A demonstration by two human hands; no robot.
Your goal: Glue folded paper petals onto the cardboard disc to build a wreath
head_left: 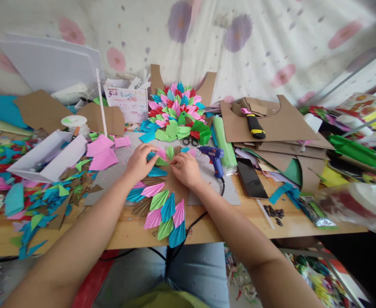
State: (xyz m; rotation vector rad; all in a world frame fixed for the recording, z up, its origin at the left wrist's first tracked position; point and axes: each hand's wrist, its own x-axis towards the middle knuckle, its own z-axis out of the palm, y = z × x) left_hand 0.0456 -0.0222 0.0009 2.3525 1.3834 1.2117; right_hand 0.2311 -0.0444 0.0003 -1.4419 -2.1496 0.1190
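A brown cardboard base (171, 188) lies at the table's near edge, ringed with folded paper petals (165, 209) in pink, green and blue. My left hand (140, 162) presses down on a green folded petal (160, 161) at the far rim of the base, fingers curled on it. Just to the right, my right hand (185, 167) rests on the cardboard with its fingertips pinched at the same spot. A blue glue gun (214, 157) stands just right of my right hand, its black cord trailing off the table edge.
A finished multicoloured paper flower disc (175, 107) leans at the back. Paper scraps (43, 201) cover the left side beside a white box (46, 158). Cardboard sheets (271, 124) with a yellow-black cutter (255, 126) and a dark phone (251, 177) lie right.
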